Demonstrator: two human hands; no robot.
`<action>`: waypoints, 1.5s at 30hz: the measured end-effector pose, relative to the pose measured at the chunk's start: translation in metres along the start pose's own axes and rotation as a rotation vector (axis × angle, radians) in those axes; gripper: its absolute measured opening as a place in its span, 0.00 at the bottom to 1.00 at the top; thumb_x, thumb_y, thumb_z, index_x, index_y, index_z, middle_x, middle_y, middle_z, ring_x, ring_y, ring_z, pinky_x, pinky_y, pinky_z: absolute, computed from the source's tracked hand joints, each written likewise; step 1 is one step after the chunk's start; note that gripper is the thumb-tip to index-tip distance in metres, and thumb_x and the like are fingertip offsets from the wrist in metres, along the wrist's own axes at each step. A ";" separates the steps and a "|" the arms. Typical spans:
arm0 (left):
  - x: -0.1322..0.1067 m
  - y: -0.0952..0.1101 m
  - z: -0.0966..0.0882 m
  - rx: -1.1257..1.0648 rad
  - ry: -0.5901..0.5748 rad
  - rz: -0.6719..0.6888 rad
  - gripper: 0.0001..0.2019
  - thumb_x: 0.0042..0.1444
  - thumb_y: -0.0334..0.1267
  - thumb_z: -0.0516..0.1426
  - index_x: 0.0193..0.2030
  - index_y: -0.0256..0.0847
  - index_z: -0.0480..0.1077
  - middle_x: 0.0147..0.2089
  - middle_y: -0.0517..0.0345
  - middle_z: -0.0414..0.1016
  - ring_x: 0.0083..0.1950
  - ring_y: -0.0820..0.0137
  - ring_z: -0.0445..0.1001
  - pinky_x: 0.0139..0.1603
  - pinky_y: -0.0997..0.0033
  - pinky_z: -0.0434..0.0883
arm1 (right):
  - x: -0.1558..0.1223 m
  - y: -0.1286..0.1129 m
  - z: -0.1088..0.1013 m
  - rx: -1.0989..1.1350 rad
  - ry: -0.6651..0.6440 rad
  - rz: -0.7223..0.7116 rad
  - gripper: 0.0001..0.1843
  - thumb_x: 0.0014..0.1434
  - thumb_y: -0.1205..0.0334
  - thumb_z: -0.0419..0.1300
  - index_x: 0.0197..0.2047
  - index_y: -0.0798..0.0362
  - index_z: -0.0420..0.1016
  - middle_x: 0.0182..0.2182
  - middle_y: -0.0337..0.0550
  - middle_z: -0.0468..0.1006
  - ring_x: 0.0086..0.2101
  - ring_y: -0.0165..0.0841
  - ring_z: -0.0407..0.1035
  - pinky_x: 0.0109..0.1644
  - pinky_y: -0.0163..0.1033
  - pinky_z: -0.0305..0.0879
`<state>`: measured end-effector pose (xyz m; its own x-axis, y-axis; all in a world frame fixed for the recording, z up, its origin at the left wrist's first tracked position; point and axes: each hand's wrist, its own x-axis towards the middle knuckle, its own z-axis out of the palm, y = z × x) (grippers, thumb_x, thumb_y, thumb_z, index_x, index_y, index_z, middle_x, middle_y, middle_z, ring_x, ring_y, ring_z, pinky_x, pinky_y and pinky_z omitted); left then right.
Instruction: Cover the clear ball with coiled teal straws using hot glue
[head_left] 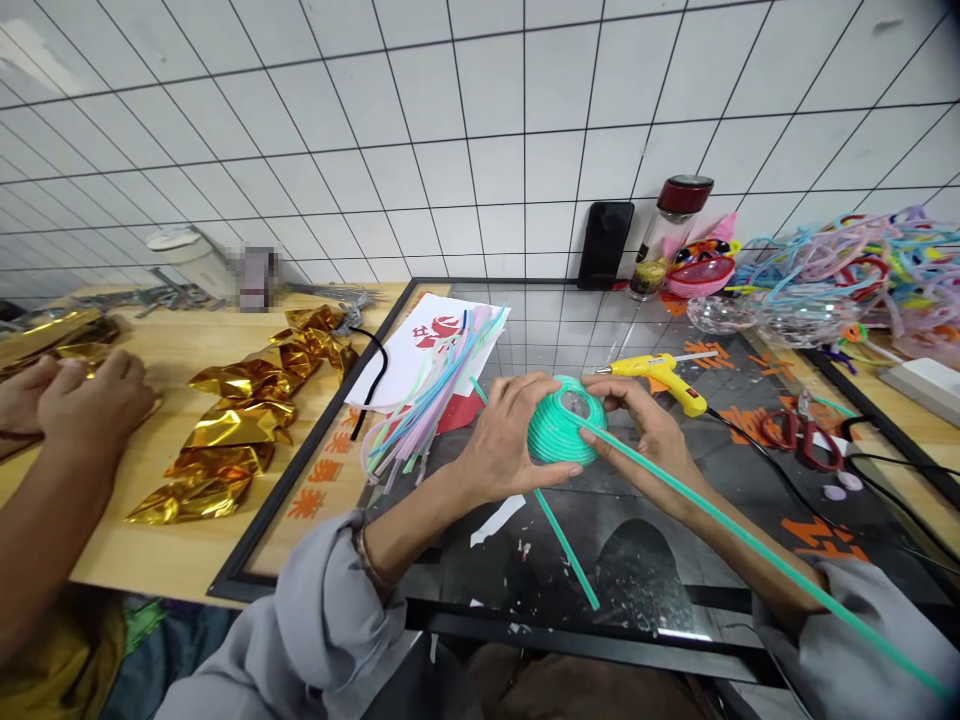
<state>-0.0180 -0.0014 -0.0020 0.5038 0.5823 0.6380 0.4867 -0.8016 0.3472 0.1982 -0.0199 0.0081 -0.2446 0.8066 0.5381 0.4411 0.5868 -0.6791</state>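
Clamped round coil [559,440] with left hand [502,445] for support; pinched on strand [750,545] with right hand [649,425], held taut at rim.

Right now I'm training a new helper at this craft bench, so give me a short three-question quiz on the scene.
1. True or false: the left hand and the right hand both grip the teal coil.
2. Which tool lies just beyond the coil? A: yellow glue gun; B: hammer; C: stapler.
3. Fill in: the gold foil pieces lie to the coil's ___.
Key: 1 true; 2 A; 3 left.
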 end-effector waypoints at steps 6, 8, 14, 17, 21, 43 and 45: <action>0.000 0.000 0.000 0.034 -0.019 -0.005 0.42 0.53 0.62 0.63 0.67 0.41 0.57 0.61 0.41 0.68 0.61 0.51 0.68 0.61 0.51 0.66 | 0.001 -0.001 0.001 -0.014 0.007 -0.051 0.17 0.64 0.52 0.63 0.53 0.48 0.70 0.52 0.48 0.77 0.48 0.39 0.70 0.50 0.44 0.70; 0.000 0.000 -0.001 0.036 -0.016 -0.007 0.41 0.53 0.62 0.64 0.66 0.41 0.59 0.60 0.42 0.68 0.60 0.52 0.68 0.60 0.51 0.66 | 0.001 -0.002 0.001 -0.033 0.010 -0.063 0.16 0.64 0.53 0.62 0.52 0.48 0.69 0.51 0.48 0.77 0.47 0.39 0.71 0.49 0.44 0.70; 0.001 -0.001 0.000 0.022 -0.014 -0.043 0.40 0.50 0.61 0.66 0.63 0.38 0.63 0.59 0.41 0.68 0.58 0.52 0.68 0.59 0.51 0.66 | 0.002 -0.009 0.000 -0.111 0.006 -0.108 0.16 0.64 0.57 0.62 0.54 0.50 0.69 0.50 0.49 0.77 0.48 0.40 0.72 0.50 0.45 0.71; 0.002 0.000 0.001 0.040 -0.010 -0.073 0.40 0.49 0.60 0.67 0.62 0.37 0.63 0.59 0.41 0.69 0.56 0.52 0.68 0.58 0.51 0.67 | 0.001 -0.013 0.001 -0.181 0.021 -0.175 0.17 0.64 0.59 0.62 0.55 0.52 0.68 0.50 0.52 0.77 0.49 0.41 0.72 0.53 0.48 0.70; 0.002 0.003 0.002 0.052 -0.012 -0.106 0.40 0.47 0.57 0.69 0.62 0.40 0.64 0.60 0.43 0.70 0.57 0.52 0.68 0.59 0.51 0.68 | 0.000 -0.015 0.003 -0.245 0.068 -0.284 0.15 0.64 0.62 0.61 0.54 0.53 0.68 0.48 0.53 0.77 0.50 0.43 0.72 0.54 0.49 0.70; 0.003 0.000 0.007 0.023 0.052 0.000 0.38 0.51 0.56 0.66 0.64 0.40 0.60 0.59 0.42 0.73 0.59 0.51 0.71 0.60 0.48 0.68 | -0.001 -0.012 0.005 -0.243 0.094 -0.335 0.14 0.63 0.63 0.63 0.52 0.55 0.71 0.45 0.52 0.76 0.47 0.41 0.72 0.50 0.47 0.72; 0.003 0.000 0.007 0.014 0.052 0.006 0.39 0.51 0.57 0.66 0.63 0.39 0.60 0.59 0.42 0.73 0.59 0.52 0.71 0.60 0.49 0.68 | -0.002 -0.012 0.005 -0.230 0.109 -0.346 0.12 0.63 0.66 0.63 0.50 0.54 0.72 0.43 0.50 0.76 0.45 0.40 0.72 0.49 0.46 0.72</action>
<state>-0.0115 0.0015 -0.0047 0.4694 0.5691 0.6751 0.4936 -0.8030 0.3338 0.1892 -0.0281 0.0125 -0.3251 0.5454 0.7726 0.5331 0.7805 -0.3266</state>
